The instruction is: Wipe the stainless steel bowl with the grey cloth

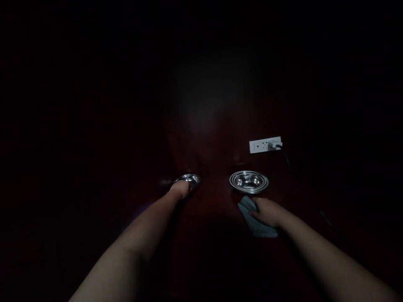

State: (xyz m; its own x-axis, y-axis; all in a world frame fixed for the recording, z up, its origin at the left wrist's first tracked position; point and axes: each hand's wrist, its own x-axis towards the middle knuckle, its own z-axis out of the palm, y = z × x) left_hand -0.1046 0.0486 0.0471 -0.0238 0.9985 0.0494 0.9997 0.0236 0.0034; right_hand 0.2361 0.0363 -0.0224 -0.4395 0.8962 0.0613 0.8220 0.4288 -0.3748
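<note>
My left hand [180, 189] is closed at the near edge of a shiny steel bowl [194, 180], left of the middle; its fingertips are hidden inside or behind the bowl. To the right, a stack of nested steel bowls [249, 182] sits on the dark red surface. Just in front of that stack, my right hand [267, 211] grips a folded grey-blue cloth [256, 224], with the thumb on top. The cloth hangs or lies below the fingers, apart from the bowls.
Behind the stack, on the dark red wall, is a white socket plate [260, 146] with a white plug [274, 144] in it. A dark cable [288, 161] runs from the plug down to the right. Most of the surroundings are too dark to make out.
</note>
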